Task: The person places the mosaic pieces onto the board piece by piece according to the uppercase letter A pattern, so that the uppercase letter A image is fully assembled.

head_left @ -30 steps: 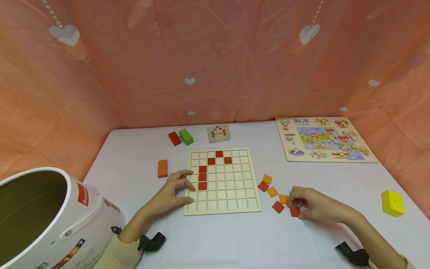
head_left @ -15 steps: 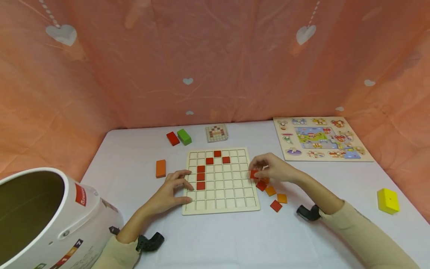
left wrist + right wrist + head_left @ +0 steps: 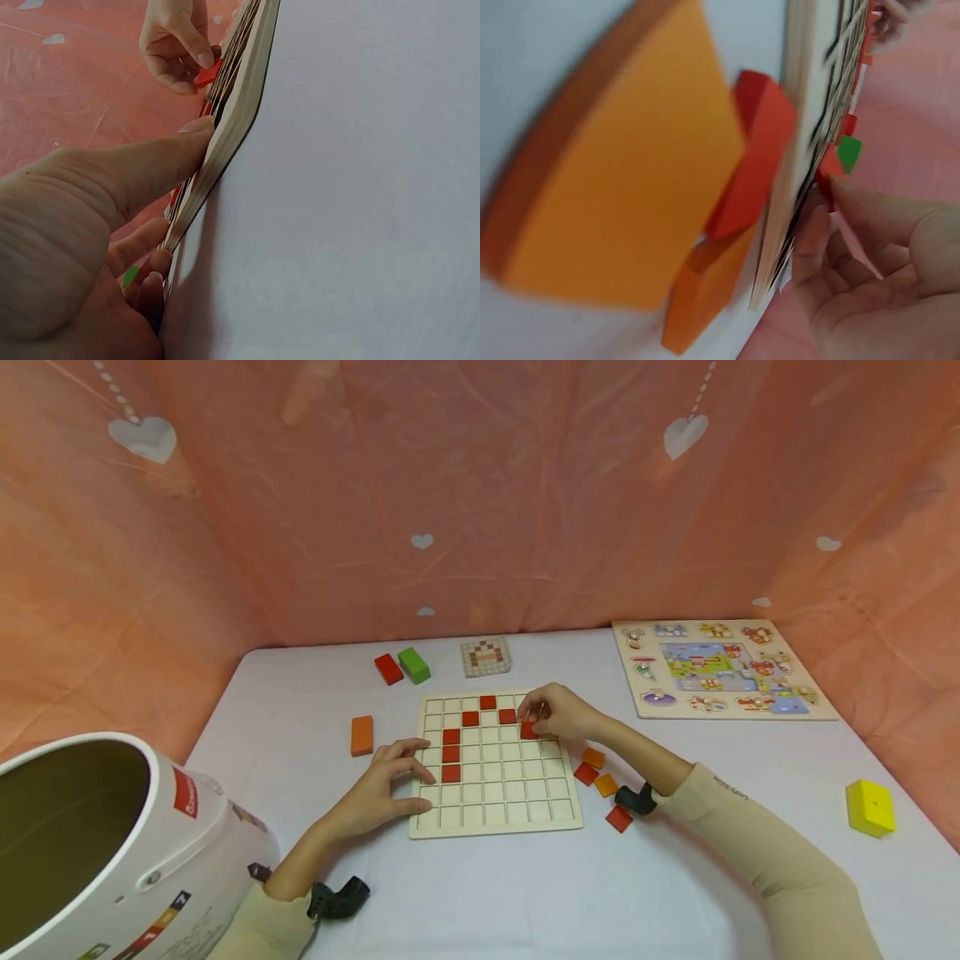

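A pale wooden grid board (image 3: 495, 793) lies flat on the white table, with several red square tiles (image 3: 451, 737) set in its cells. My right hand (image 3: 562, 712) pinches one red tile (image 3: 528, 729) between thumb and fingers over the upper right part of the grid. In the right wrist view that red tile (image 3: 829, 169) is tilted at the board's surface. My left hand (image 3: 382, 787) rests on the board's left edge, its thumb and fingertips spread apart on the frame. The left wrist view shows the thumb (image 3: 161, 165) lying against the board's rim.
Loose orange tiles (image 3: 606, 786) and red tiles (image 3: 619, 819) lie right of the board. Behind it is a pattern card (image 3: 486, 657). Red, green (image 3: 414, 665) and orange blocks (image 3: 362, 736) lie left, a picture puzzle (image 3: 720, 668) and yellow block (image 3: 870, 808) right, a white bucket (image 3: 202, 852) front left.
My right hand has carried a red tile from the loose pile at the lower right, up and left over the board. My left hand stays at the board's left edge.
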`<action>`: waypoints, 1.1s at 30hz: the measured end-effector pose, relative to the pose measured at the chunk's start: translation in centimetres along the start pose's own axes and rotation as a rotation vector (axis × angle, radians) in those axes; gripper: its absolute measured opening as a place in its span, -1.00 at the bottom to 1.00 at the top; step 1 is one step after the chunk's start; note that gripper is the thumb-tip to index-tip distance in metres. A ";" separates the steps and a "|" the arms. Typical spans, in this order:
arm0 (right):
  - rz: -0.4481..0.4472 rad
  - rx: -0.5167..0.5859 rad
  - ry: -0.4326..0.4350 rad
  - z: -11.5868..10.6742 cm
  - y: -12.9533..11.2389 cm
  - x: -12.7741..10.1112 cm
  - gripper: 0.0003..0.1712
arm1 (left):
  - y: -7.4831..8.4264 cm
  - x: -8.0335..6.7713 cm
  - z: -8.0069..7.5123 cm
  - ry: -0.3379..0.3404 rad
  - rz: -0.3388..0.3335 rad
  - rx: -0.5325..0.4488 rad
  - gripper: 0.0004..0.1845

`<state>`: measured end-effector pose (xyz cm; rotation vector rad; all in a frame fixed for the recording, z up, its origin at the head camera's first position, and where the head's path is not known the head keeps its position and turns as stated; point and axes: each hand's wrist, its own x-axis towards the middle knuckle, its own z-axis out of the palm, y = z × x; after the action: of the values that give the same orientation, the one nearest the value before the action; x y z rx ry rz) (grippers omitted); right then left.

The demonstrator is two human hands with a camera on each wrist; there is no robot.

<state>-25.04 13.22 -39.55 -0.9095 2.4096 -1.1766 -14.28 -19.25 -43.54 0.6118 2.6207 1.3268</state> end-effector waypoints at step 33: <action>-0.015 -0.111 -0.124 -1.2 1.7 -10.1 -0.63 | -0.1 0.1 0.2 -0.001 -0.015 0.004 -0.74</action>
<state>-18.75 21.40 -40.11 -1.0041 2.3912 -0.9693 -14.35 -19.07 -43.77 0.5920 2.6223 1.3168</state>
